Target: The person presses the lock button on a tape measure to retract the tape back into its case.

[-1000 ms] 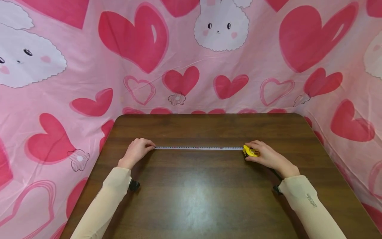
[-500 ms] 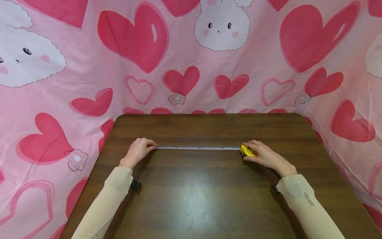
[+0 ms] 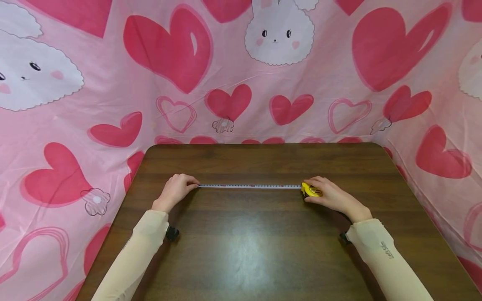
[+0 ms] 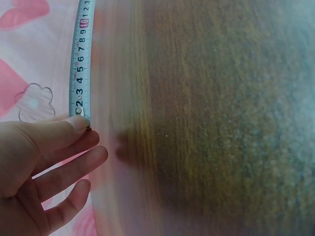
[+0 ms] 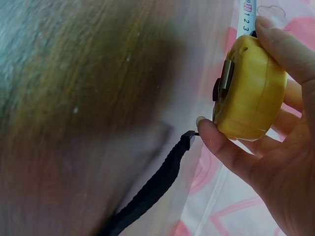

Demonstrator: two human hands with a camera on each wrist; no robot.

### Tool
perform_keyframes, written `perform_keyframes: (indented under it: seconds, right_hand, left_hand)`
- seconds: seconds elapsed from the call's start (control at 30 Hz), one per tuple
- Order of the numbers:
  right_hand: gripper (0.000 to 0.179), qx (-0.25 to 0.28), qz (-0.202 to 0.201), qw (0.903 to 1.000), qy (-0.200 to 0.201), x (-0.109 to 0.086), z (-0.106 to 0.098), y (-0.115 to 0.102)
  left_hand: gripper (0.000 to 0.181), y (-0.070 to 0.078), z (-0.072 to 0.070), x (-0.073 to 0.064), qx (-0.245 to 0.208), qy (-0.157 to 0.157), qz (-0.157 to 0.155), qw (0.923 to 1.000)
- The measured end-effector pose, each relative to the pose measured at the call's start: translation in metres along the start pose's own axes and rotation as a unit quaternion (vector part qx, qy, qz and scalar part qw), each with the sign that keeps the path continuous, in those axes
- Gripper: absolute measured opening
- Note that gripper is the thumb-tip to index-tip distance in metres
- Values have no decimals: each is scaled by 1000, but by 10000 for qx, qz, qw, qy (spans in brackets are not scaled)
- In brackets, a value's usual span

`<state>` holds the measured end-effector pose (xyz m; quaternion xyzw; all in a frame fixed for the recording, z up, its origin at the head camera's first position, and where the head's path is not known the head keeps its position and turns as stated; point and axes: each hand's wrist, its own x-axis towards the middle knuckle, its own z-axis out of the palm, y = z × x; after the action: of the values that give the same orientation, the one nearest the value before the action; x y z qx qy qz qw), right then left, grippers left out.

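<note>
Two grips on one tape | right hand (image 3: 333,196) clasps yellow tape measure case (image 3: 311,191) | blade (image 3: 249,186) runs straight leftward from it, flat along the table (image 3: 256,251) | left hand (image 3: 175,190) pinches blade's hook end | long axis hand-to-hand, wrist strap (image 5: 152,189) trailing behind case

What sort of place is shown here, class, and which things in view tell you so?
Probably a home-style recording corner: a dark wooden table ringed by pink heart-and-bunny cloth. Both hands stretch a tape blade from a yellow tape measure across it.
</note>
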<state>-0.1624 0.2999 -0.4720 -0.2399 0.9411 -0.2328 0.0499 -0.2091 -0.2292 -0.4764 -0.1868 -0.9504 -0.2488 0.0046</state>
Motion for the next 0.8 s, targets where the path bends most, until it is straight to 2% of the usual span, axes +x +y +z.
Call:
perform_keyframes:
  seconds: [0.8]
  right_hand:
    - [67, 68, -35, 10000, -48, 6, 5, -3]
  left_hand:
    - [11, 5, 4, 1, -56, -19, -75, 10000]
